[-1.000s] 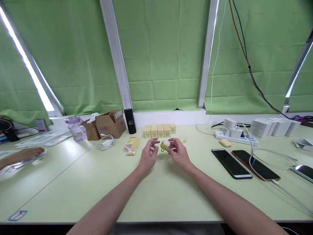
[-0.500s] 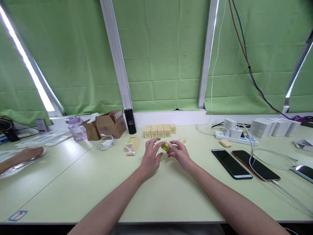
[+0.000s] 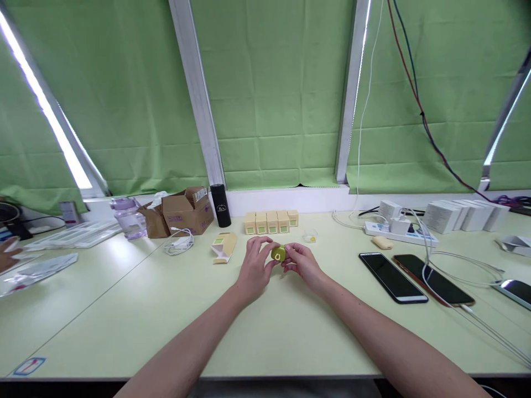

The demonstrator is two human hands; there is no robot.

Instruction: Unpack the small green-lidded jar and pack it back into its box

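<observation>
Both my hands meet over the middle of the pale green table (image 3: 265, 331). Between their fingertips is a small round olive-green case (image 3: 277, 254) with a light mark on its face. My left hand (image 3: 256, 268) pinches it from the left, fingers curled. My right hand (image 3: 302, 263) grips it from the right, fingers closed around it. Just behind stands a row of small cream boxes (image 3: 271, 221) with green labels. An opened cream box (image 3: 224, 246) lies flat to the left of my hands.
Two dark phones (image 3: 392, 276) lie at the right with a white power strip (image 3: 398, 229) and cables behind. White boxes (image 3: 464, 214) sit far right. A black cylinder (image 3: 220, 205), cardboard box (image 3: 187, 210), and purple bottle (image 3: 128, 217) stand at back left. Another person's hand (image 3: 8, 257) shows at the left edge.
The white piece seen in the green case a second ago is out of sight and the case now looks closed. My left hand has closed onto it. The other person's hand drew back left.
</observation>
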